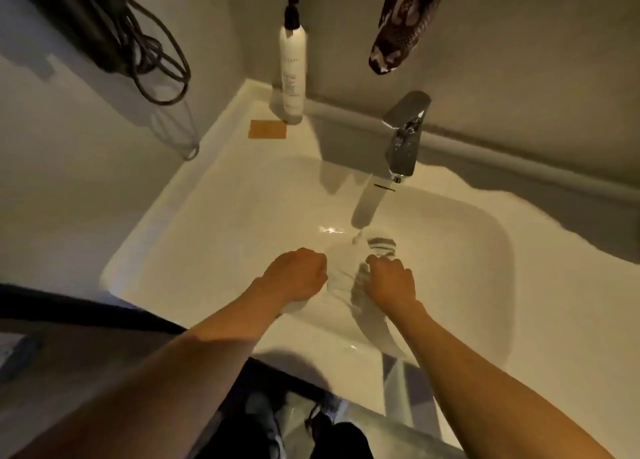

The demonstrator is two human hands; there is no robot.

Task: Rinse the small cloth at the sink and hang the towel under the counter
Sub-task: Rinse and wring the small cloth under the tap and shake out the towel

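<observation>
A small white cloth (341,271) is stretched between my two hands inside the white sink basin (214,237), just in front of the drain (382,245). My left hand (298,276) is closed on the cloth's left end and my right hand (393,280) is closed on its right end. The cloth is pale and blurred against the basin, so its edges are hard to make out. The chrome tap (405,136) stands behind the basin. Wet glints show on the basin floor near the drain; a running stream is not clearly visible.
A tall white pump bottle (292,64) and a flat tan pad (267,129) sit at the sink's back left corner. A patterned dark fabric (403,22) hangs on the wall above the tap. Dark cords (156,57) hang at the left wall. Cloth shows below the sink's front edge (398,386).
</observation>
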